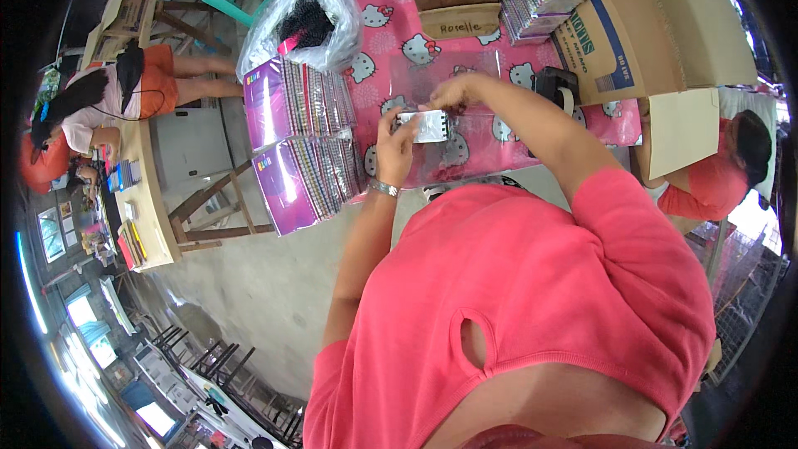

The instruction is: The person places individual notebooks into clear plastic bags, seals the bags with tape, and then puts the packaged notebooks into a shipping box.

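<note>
One head-worn fisheye camera looks steeply down over the wearer's chest at both hands (pixel 420 129), close in at the table (pixel 490 154) edge. Straight lines bow toward the dark rim (only this single view exists, so nothing is shared), where neighbouring workbenches (pixel 150 199) appear small.

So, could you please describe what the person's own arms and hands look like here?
Both forearms are bare. Short coral-pink sleeves cover only the upper arms, matching the shirt. The left hand has a silver metal bracelet at the wrist. The right hand shows no gloves or jewellery.
</note>
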Demonstrator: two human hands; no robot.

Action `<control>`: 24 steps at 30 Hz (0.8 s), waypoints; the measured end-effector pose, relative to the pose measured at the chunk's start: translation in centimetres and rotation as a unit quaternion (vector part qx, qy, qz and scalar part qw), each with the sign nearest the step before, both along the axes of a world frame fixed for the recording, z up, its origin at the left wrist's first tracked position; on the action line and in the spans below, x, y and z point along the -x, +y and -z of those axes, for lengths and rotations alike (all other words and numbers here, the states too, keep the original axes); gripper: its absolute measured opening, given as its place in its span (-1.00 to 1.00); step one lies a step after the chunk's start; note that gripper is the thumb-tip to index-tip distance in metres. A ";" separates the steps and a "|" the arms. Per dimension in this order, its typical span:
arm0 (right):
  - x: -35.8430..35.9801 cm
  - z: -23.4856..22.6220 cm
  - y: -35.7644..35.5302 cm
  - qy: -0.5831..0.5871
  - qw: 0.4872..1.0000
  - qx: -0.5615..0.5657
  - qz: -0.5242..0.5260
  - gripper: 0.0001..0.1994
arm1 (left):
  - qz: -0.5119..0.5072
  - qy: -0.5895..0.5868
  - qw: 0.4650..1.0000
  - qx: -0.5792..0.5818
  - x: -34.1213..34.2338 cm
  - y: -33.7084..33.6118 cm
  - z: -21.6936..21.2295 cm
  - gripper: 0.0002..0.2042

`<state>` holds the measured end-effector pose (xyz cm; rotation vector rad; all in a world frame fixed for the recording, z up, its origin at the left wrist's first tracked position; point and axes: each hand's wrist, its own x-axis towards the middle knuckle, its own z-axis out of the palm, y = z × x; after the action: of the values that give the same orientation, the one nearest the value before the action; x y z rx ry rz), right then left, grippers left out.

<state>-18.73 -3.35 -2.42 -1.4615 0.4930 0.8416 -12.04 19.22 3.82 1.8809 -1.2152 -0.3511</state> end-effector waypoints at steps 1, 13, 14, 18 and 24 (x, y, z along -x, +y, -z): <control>0.2 0.4 0.2 0.017 1.000 0.004 0.019 -0.42 | 0.002 -0.085 0.996 -0.012 0.2 0.5 0.5 -0.61; 2.1 -8.4 11.1 -0.375 0.723 0.572 -0.092 -0.34 | -0.040 0.404 0.877 -0.257 2.4 4.8 2.9 -0.45; 2.1 -9.6 11.2 -0.363 0.743 0.555 -0.091 -0.33 | 0.038 0.529 0.788 -0.313 2.7 4.7 2.8 -0.45; 4.7 -14.4 10.2 -0.383 0.850 0.355 0.067 -0.23 | 0.077 0.683 0.691 -0.226 3.2 6.4 6.9 -0.54; 11.1 -11.3 8.0 -0.343 0.825 0.439 0.095 -0.14 | 0.017 0.632 0.774 0.030 1.3 2.7 0.7 -0.47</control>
<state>-29.80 4.65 8.85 -2.3635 0.4687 -0.1835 -13.29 21.94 3.17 1.0713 -0.2846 -1.3066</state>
